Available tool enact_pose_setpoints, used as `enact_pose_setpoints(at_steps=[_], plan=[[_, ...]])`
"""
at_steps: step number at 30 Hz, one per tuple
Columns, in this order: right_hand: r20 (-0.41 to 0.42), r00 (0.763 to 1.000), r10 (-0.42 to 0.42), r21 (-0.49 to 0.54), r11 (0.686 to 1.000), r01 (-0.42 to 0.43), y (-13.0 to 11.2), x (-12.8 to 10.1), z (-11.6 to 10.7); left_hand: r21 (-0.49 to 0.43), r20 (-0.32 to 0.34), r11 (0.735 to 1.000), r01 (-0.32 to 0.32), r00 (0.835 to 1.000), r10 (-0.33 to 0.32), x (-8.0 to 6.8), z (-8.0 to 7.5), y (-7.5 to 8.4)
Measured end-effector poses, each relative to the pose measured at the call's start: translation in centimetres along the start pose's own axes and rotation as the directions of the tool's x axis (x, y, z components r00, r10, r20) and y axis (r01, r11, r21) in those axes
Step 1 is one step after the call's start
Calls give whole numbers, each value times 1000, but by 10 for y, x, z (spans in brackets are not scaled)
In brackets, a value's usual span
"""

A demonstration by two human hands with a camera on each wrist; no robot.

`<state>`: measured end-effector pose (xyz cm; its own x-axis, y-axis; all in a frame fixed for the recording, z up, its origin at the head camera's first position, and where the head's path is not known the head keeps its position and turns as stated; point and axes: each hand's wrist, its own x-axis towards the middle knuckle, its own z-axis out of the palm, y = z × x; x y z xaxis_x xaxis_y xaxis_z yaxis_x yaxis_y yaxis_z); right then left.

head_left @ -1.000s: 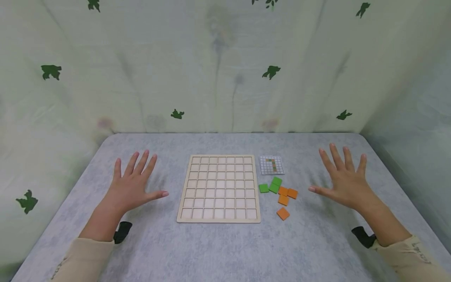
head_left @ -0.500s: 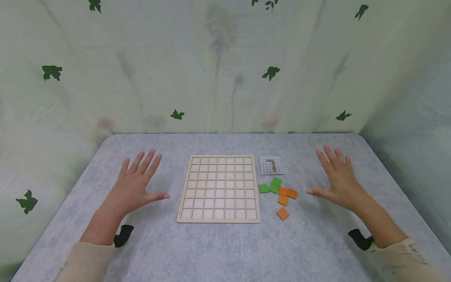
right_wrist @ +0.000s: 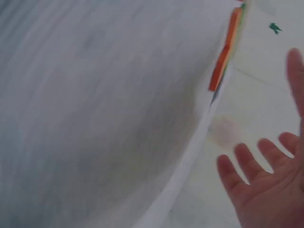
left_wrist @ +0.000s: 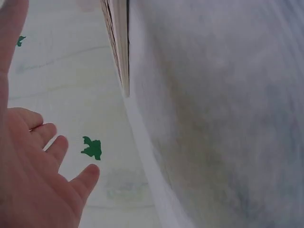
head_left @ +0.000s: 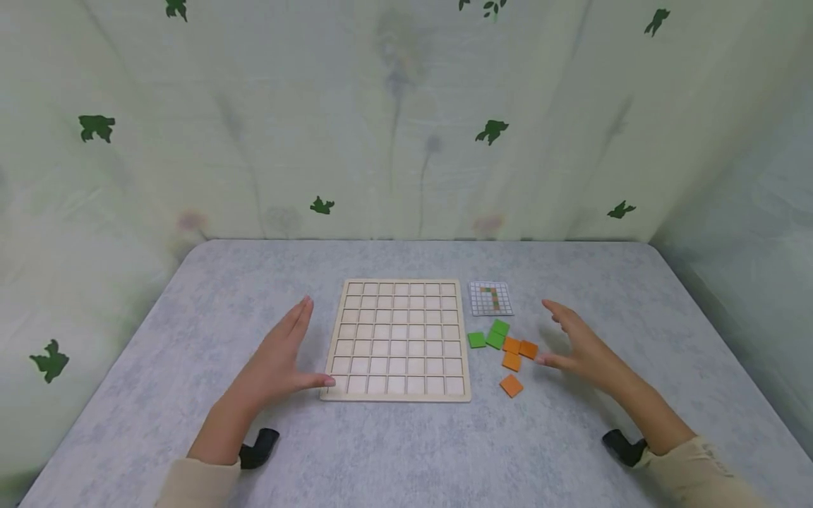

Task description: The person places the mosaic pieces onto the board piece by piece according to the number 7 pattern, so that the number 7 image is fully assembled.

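My left hand (head_left: 279, 363) is beside the left edge of a wooden grid board (head_left: 396, 395), its thumb tip overlapping the board's lower left corner in the head view. Its fingers are extended and it holds nothing. To the right, my right hand (head_left: 587, 349) has its thumb near several orange square tiles (head_left: 511, 361), with fingers slightly bent and nothing held. Green square tiles (head_left: 500, 327) lie just behind the orange ones. A small pattern card (head_left: 490, 298) printed with a grid and coloured squares lies behind the tiles. Both palms show in the wrist views.
The board and tiles lie on a grey mottled table (head_left: 394, 451). A pale curtain (head_left: 254, 141) with green bird shapes hangs behind the table and along its sides. One orange tile (head_left: 511, 386) lies apart, nearest the front.
Both hands have moved inward, the left toward the board and the right toward the tiles. Their spread fingers have drawn closer together. Board, card and tiles stay in place.
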<state>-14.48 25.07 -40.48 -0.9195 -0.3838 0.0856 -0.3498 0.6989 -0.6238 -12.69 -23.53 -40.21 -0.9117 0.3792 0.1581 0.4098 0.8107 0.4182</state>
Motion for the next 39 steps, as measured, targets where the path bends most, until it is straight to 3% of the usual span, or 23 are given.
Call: enact_pose_setpoints(at_steps=[5, 10, 19, 26, 29, 34, 39], plan=[[8, 1000, -18, 28, 999, 18, 7, 2, 12, -104, 101, 992, 75, 993, -64, -3, 13, 3], [23, 1000, 3, 36, 999, -4, 14, 2, 21, -100, 164, 992, 76, 985, -59, -7, 28, 1], [15, 997, 73, -17, 997, -73, 13, 6, 29, -55, 151, 997, 47, 988, -38, -11, 35, 9], [57, 992, 113, -49, 993, -110, 3, 12, 24, -17, 128, 999, 36, 991, -34, -13, 39, 14], [48, 995, 87, -44, 995, -85, -5, 17, 20, -19, 130, 999, 40, 991, -37, -13, 39, 17], [-4, 1000, 1, -22, 1000, -1, -25, 34, 18, -41, 192, 997, 59, 980, -50, -9, 31, 18], [-57, 992, -112, 44, 992, 114, -49, 58, 22, -123, 220, 989, 83, 974, -54, -1, 22, 12]])
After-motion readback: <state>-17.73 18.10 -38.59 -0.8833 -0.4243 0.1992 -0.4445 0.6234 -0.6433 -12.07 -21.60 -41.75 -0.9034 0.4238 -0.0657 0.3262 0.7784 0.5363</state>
